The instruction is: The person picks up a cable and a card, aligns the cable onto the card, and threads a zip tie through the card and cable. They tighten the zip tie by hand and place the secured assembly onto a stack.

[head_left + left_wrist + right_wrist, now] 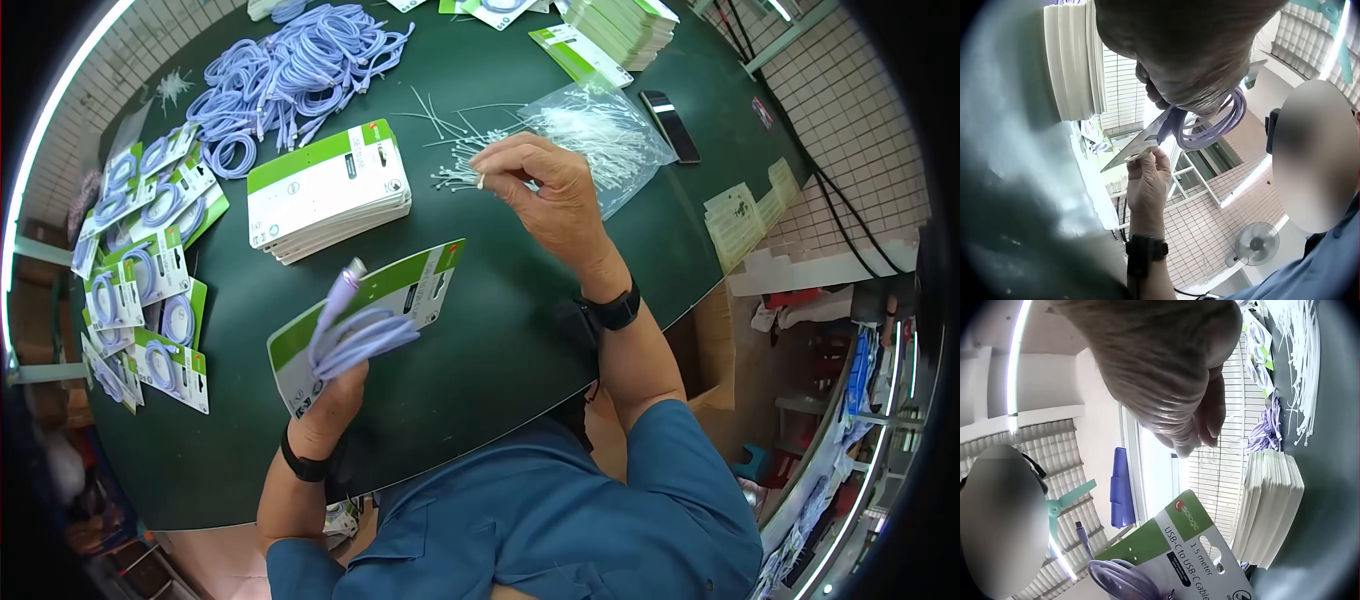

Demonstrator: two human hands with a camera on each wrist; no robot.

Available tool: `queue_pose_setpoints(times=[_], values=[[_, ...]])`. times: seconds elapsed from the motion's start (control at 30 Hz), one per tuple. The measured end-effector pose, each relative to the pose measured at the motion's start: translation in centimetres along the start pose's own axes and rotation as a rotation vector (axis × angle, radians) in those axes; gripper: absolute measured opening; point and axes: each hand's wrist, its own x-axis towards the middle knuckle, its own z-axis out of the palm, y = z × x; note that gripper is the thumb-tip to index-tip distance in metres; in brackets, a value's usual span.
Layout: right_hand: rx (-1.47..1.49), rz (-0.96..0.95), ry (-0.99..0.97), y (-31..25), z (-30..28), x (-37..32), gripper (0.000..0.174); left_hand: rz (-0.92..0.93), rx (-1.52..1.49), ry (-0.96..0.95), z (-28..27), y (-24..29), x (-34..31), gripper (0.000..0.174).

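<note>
My left hand holds a green-and-white cardboard card with a coiled lilac USB-C cable against its face. The cable's plug end points up off the card. In the right wrist view the printing on the card is readable, with a hanging slot at one end. My right hand is raised beside a heap of white cable ties on a clear plastic bag. Thumb and fingertips pinch a thin white cable tie, its small pale head showing at the fingertips; the rest is mostly hidden.
A stack of cards stands mid-table, with a pile of lilac cables behind it. Carded cables lie overlapping along the left. More cards are stacked at the back. A phone lies right of the ties.
</note>
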Motion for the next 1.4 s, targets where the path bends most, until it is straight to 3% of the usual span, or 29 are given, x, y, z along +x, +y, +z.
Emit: queue_pose_setpoints(times=[0.03,0.07,0.1,0.17,0.2,0.3,0.33,0.47,0.7,0.87,0.97,1.0,1.2,1.4], values=[[0.049,-0.108,-0.043,-0.3,0.2,0.1,0.01,0.062,0.247,-0.131,-0.9,-0.3,-0.2,0.035],[0.06,-0.097,-0.039,-0.6,0.3,0.2,0.01,0.123,0.491,-0.265,-1.4,-0.2,-0.5,0.037],[0.043,-0.16,-0.076,-1.0,0.5,0.3,0.009,0.107,0.495,-0.28,-1.5,0.0,-0.7,0.037],[0.009,-0.283,-0.157,-1.6,0.7,0.0,0.008,0.409,0.269,-0.232,-0.3,2.6,1.5,0.04],[0.02,-0.265,-0.16,-2.0,0.8,-0.4,0.008,0.556,0.15,-0.201,0.1,3.4,1.9,0.042],[0.129,0.041,-0.292,-3.0,0.7,-0.8,0.006,0.619,0.189,-0.247,0.5,4.0,1.5,0.045],[0.133,0.041,-0.296,-3.3,0.6,-0.8,0.006,0.663,0.211,-0.265,0.5,4.1,1.5,0.047],[-0.03,0.14,-0.366,-3.8,0.9,-0.8,0.005,0.701,0.249,-0.336,0.2,4.0,1.1,0.05],[-0.23,-0.165,-0.305,-3.0,1.9,-1.3,0.007,0.725,0.276,-0.366,-0.1,3.4,0.2,0.052],[-0.164,-0.311,-0.235,-4.0,2.5,-0.8,0.01,0.778,0.279,-0.378,-0.7,3.4,0.1,0.052],[0.52,0.159,-0.176,-6.4,2.5,-1.5,0.011,0.794,0.295,-0.361,-0.9,3.8,0.0,0.051],[0.538,0.186,-0.191,-7.0,2.2,-1.6,0.011,0.817,0.309,-0.352,-0.9,3.8,-0.2,0.051],[0.701,-0.084,-0.437,-8.7,3.3,-1.3,0.011,0.864,0.265,-0.303,-0.6,3.6,-0.7,0.046],[0.687,-0.034,-0.502,-9.4,3.8,-2.0,0.014,0.907,0.256,-0.306,-0.7,3.6,-0.4,0.045]])
